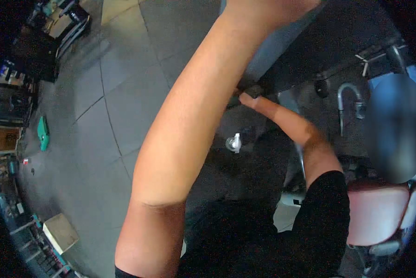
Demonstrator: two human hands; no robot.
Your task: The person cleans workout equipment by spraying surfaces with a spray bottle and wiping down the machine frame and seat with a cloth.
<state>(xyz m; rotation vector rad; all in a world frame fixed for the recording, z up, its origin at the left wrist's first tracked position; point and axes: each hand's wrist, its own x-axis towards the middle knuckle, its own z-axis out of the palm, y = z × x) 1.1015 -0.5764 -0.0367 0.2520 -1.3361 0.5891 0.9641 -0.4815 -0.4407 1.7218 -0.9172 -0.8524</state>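
Note:
My left hand (275, 10) reaches to the top edge of the view, beyond my outstretched forearm. Its fingers are cut off by the frame, so I cannot see what they hold. A flat blue-grey panel (282, 46) shows just below that wrist. Farther down, my right hand (248, 99) is closed beside a small dark object (256, 90). My left forearm is close in front of it, and what its fingers grip is too dark and small to make out. Below the right hand, a white and clear round piece (234, 143) rests against a dark surface.
Grey tiled floor (87, 162) spreads to the left, with a green object (42, 133) and a pale box (60, 233) on it. Shelving (6, 116) lines the far left. On the right are a bent tube (349, 88), a blurred oval patch (397, 129) and a pinkish chair (378, 215).

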